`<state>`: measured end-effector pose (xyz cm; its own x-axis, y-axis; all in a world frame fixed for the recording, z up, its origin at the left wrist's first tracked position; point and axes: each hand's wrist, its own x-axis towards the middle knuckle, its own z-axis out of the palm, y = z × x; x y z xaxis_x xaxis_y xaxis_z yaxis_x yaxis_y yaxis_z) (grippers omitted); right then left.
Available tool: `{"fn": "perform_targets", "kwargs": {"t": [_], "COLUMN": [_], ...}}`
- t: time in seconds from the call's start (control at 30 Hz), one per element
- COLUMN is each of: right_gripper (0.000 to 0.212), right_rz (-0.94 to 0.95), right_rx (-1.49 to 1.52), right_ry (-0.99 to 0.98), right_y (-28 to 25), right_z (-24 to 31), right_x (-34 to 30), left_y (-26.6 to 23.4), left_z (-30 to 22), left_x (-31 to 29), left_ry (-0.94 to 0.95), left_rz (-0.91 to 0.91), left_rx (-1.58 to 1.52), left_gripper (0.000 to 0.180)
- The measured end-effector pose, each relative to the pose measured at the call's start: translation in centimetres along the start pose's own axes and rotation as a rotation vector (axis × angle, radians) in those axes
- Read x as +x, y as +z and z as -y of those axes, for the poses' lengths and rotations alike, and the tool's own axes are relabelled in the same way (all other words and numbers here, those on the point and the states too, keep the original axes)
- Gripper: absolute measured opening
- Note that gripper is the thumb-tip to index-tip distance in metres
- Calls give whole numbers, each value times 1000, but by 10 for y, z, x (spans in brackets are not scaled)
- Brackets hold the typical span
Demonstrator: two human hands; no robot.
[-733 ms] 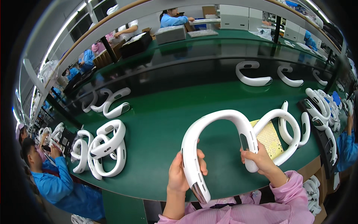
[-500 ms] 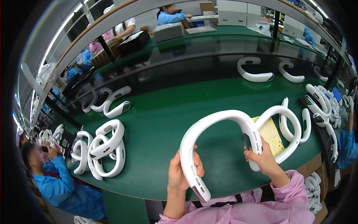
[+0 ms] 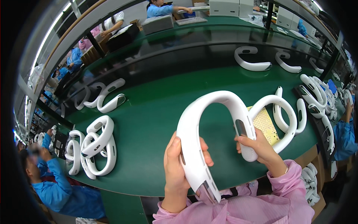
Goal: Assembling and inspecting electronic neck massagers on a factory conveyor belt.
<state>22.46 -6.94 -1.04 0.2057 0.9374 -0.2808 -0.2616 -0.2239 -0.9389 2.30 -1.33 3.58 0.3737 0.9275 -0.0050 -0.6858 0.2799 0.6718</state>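
White neckband (image 3: 191,140), held up toward four o'clock, over the near part of a glossy green bench (image 3: 149,138). Left grip (image 3: 174,162) wrapped round one arm, right grip (image 3: 264,147) clasping the other. At eight o'clock, stacked neckbands (image 3: 106,137); at three, a yellow perforated sheet (image 3: 265,125); at two, spaced neckbands (image 3: 255,67). Beyond the bench: blue-clad person (image 3: 59,188) toward eight, grey box (image 3: 158,24) near twelve, strip light (image 3: 43,48) toward ten.

The held band (image 3: 189,134) looks like smooth plastic, the green tabletop (image 3: 145,149) glossy, the pink sleeve (image 3: 286,178) crinkled cloth.
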Motion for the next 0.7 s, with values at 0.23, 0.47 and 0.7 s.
{"fn": "perform_targets", "kwargs": {"t": [0.23,0.47,0.7], "right_gripper": [46,43,47], "right_rz": [83,113,95], "right_rx": [38,80,111], "right_ry": [68,81,62], "right_y": [-6,-4,-5], "right_z": [-13,-15,-20], "right_x": [13,15,14], "left_y": [20,35,27], "left_z": [-6,-4,-4], "left_x": [-4,-8,-8], "left_ry": [-8,-7,-29], "left_rz": [115,-37,16], "left_rx": [209,269,292], "left_gripper": [32,35,36]}}
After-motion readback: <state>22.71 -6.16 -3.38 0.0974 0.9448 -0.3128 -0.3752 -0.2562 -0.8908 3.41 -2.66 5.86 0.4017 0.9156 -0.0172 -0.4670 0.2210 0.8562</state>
